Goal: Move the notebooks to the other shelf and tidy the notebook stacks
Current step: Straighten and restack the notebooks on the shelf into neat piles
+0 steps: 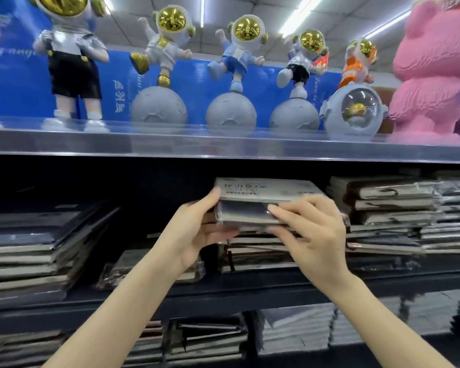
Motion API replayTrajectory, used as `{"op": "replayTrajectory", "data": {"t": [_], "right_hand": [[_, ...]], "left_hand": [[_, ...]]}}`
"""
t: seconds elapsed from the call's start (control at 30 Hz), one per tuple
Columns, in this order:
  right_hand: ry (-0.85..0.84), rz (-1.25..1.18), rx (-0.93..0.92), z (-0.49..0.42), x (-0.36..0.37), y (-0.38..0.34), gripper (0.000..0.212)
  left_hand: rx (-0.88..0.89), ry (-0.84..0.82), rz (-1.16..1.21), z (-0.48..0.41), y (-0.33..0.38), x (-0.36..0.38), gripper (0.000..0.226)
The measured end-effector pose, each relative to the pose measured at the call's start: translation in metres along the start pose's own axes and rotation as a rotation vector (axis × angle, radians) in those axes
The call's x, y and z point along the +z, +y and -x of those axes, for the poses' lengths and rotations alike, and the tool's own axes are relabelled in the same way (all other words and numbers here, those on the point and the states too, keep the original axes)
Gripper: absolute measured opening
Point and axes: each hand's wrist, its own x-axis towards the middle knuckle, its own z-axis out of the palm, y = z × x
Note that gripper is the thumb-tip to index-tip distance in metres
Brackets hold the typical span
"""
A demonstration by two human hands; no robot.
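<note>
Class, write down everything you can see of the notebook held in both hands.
The notebook is a thick rectangular block sealed in glossy clear wrap. Its pale grey top bears the printed word NOTEBOOK, and its front side looks dark and reflective. It lies roughly level, on or just above the middle stack on the dark shelf. The left hand grips its left end, and the right hand curls its fingers over the front.

We record both bare forearms reaching forward and upward, drawing closer toward the hands. The left hand (pixel 197 232) grips the left end of a wrapped notebook (pixel 245 212), thumb raised against its upper edge and fingers curled beneath. The right hand (pixel 314 229) shows us its back, with fingers laid leftward across the notebook's front and the thumb apparently under it. The two hands' fingertips sit near each other without touching.
</note>
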Motion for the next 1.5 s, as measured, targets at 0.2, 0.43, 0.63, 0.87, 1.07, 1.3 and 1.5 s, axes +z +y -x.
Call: {"op": "replayTrajectory", "data": {"t": [0.2,0.43,0.63,0.87,1.07,1.3,1.5], "right_hand": [[-0.125,-0.109,0.201,0.004,-0.029,0.002,0.037],[-0.245,0.164,0.178,-0.006,-0.041,0.005,0.056],[-0.145,0.038,0.118,-0.010,-0.033,-0.029,0.048],[-0.074,-0.072,0.038,-0.032,0.038,-0.103,0.042],[-0.059,-0.179,0.030,-0.057,0.124,-0.174,0.041],[-0.280,-0.209,0.120,-0.069,0.218,-0.238,0.048],[-0.452,-0.122,0.070,-0.081,0.238,-0.263,0.052]], "left_hand": [[0.130,0.028,-0.149,0.007,0.003,0.000,0.023],[0.093,0.105,-0.079,0.014,0.011,0.003,0.012],[0.143,0.111,-0.158,0.045,0.029,-0.017,0.014],[0.129,0.319,-0.205,0.079,0.066,-0.103,0.023],[0.113,0.467,-0.362,0.085,0.110,-0.205,0.033],[0.145,0.620,-1.059,0.073,0.127,-0.303,0.014],[0.173,0.530,-1.038,0.071,0.104,-0.331,0.052]]}}
